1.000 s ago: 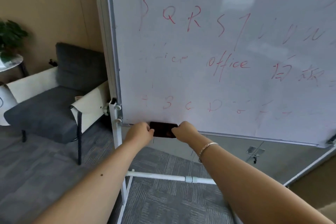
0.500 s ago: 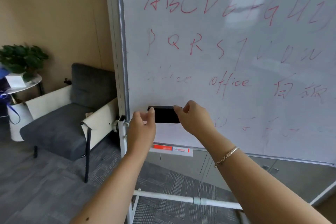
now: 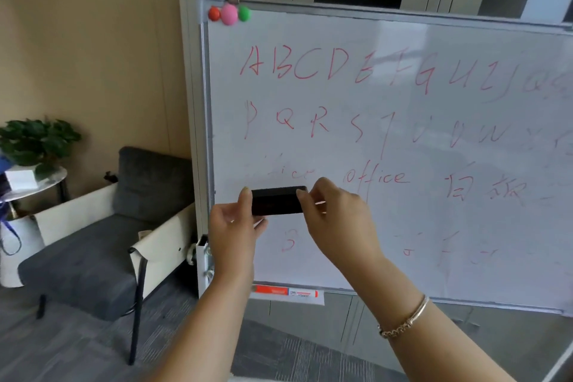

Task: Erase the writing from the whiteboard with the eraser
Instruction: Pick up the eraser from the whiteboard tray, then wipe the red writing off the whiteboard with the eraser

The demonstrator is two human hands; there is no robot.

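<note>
The black eraser (image 3: 277,200) is held before the lower left of the whiteboard (image 3: 418,220), perhaps touching it. The left hand (image 3: 231,236) and right hand (image 3: 338,226) each keep a pinching grip on one end. It looks light and rigid, best held by its short ends.

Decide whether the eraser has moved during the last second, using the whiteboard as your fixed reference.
Yes, upward. The eraser left the bottom edge of the whiteboard and now sits above the red 3, just under the office row.

Left grip (image 3: 231,236), right grip (image 3: 338,226) up side by side, both pinching.
</note>
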